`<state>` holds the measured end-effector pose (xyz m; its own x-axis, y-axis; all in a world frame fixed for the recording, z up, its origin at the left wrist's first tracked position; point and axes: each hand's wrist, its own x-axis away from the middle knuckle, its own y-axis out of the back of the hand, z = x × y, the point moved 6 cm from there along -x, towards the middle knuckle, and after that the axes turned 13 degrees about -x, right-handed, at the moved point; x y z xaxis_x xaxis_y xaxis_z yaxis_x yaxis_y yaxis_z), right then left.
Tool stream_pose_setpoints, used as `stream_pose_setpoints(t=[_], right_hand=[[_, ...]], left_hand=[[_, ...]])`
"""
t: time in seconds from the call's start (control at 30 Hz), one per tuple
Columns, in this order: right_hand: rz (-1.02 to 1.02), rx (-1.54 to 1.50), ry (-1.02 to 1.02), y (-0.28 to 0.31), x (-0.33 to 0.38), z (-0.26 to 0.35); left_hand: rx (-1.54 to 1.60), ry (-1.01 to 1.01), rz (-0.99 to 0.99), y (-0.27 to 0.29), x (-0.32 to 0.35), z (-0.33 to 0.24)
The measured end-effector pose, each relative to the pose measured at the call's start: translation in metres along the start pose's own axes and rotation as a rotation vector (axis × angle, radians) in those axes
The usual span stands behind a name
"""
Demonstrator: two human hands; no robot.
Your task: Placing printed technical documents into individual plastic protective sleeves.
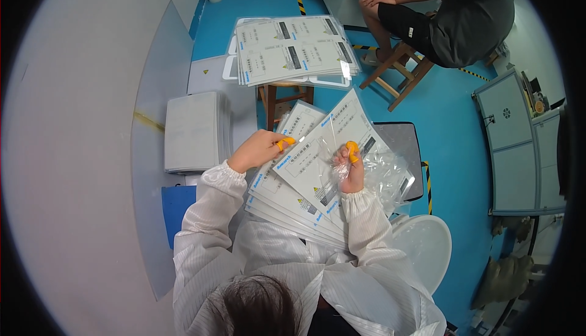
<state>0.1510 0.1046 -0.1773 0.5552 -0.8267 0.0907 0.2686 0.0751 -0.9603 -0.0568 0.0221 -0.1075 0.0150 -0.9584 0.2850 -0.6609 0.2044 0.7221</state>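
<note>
Over my lap lies a fanned stack of printed label sheets (268,205), white with blue lettering, black blocks and yellow warning triangles. One label sheet (308,159) lies tilted on top. My left hand (259,148), a yellow finger cot on one finger, is closed at that sheet's left edge. My right hand (350,171), also with a yellow cot, is closed around crumpled clear film (384,174) above the sheet's right part. The film bunches out to the right of the hand and hides some of the print.
Ahead, more label sheets (262,55) rest on a wooden stool (271,101). A pale stack (192,131) and a blue item (178,211) are at my left. At right are a dark pad (403,134), a white round lid-like disc (427,250) and grey cabinets (513,147). A seated person (470,15) is far right.
</note>
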Motion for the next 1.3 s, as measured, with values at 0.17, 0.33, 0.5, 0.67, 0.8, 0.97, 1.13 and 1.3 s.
stream_pose_setpoints(t=[0.17, 0.33, 0.5, 0.67, 0.8, 0.97, 1.13, 1.3], right_hand=[[0.008, -0.051, -0.108, -0.005, 0.000, -0.006], [0.002, -0.038, -0.122, -0.001, 0.000, -0.005], [-0.048, 0.033, -0.005, -0.006, -0.002, 0.016], [-0.156, 0.367, 0.535, 0.037, 0.036, 0.173], [-0.046, 0.144, 0.766, 0.132, 0.135, 0.376], [-0.214, -0.048, 1.030, 0.191, 0.286, 0.527], [-0.107, -0.078, 0.906, 0.142, 0.253, 0.463], [-0.164, 0.329, 1.125, 0.048, 0.240, 0.433]], left_hand=[[0.188, -0.078, 0.014, 0.003, -0.008, -0.032], [0.100, -0.190, -0.019, 0.013, -0.017, -0.066], [0.016, -0.254, -0.113, 0.014, -0.028, -0.058], [0.236, -0.081, -0.287, 0.036, -0.035, -0.002], [0.547, 0.130, -0.483, 0.086, -0.046, 0.090], [0.902, 0.188, -0.641, 0.115, -0.091, 0.163], [0.940, 0.230, -0.847, 0.132, -0.125, 0.184], [0.299, 0.431, -1.042, 0.155, -0.143, 0.177]])
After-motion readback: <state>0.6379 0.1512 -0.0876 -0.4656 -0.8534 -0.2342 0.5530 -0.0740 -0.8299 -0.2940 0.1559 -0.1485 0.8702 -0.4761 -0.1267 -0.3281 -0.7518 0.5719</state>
